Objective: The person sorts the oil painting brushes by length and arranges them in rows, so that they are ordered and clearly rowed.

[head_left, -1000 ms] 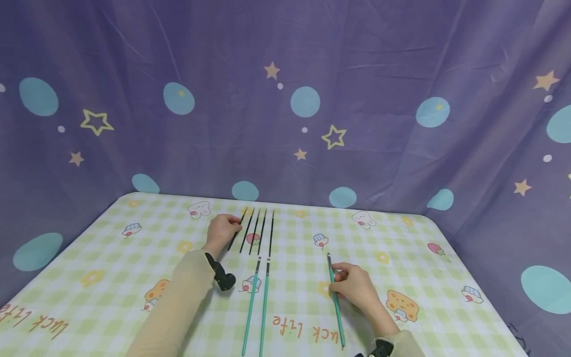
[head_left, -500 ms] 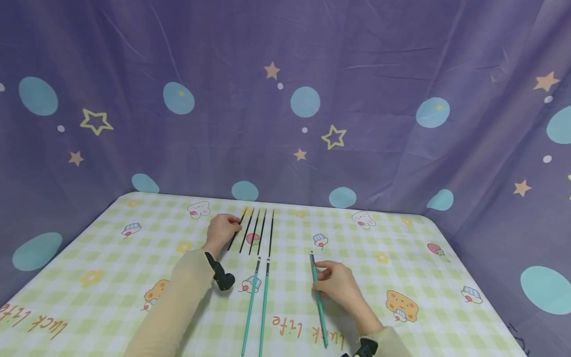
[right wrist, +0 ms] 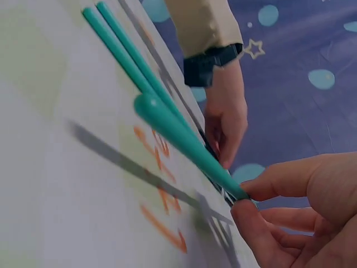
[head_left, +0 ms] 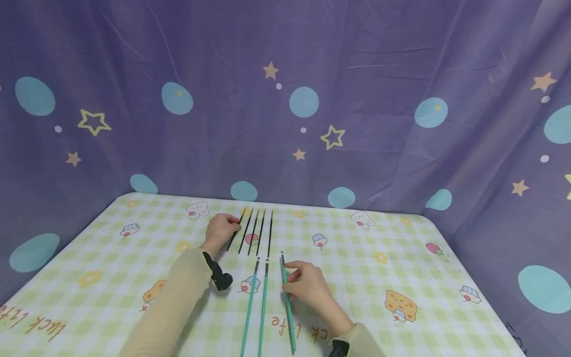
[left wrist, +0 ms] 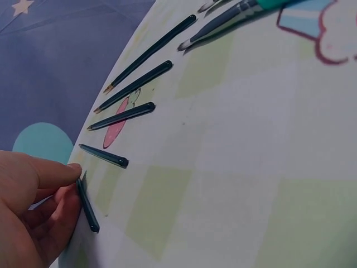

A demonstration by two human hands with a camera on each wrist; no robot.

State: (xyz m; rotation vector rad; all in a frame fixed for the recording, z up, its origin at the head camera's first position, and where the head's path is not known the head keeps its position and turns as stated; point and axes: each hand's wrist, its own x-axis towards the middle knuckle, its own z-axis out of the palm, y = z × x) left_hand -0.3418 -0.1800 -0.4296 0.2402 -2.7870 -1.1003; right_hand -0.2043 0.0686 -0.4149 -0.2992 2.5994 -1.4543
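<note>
My left hand point(head_left: 220, 230) pinches the leftmost thin black paintbrush point(left wrist: 88, 209) between thumb and fingertips, at the far side of the table. Several more black paintbrushes point(head_left: 270, 235) lie in a slanting row just right of it, tips toward the curtain. Nearer the front, two teal paintbrushes point(head_left: 263, 310) lie side by side, pale tips pointing away. A third teal paintbrush point(right wrist: 184, 139) is pinched near its bristle end by my right hand point(head_left: 307, 285), just right of that pair. Its shadow in the right wrist view falls apart from it, so its handle is raised off the cloth.
A checked tablecloth point(head_left: 366, 258) with printed cupcakes, bears and lettering covers the table. Behind it hangs a purple curtain point(head_left: 370, 163) with stars and blue ovals. The table's right edge slopes away beside the curtain.
My right hand has carried its teal paintbrush leftward across the table, close to the other two teal ones. The left hand has stayed on the leftmost black paintbrush.
</note>
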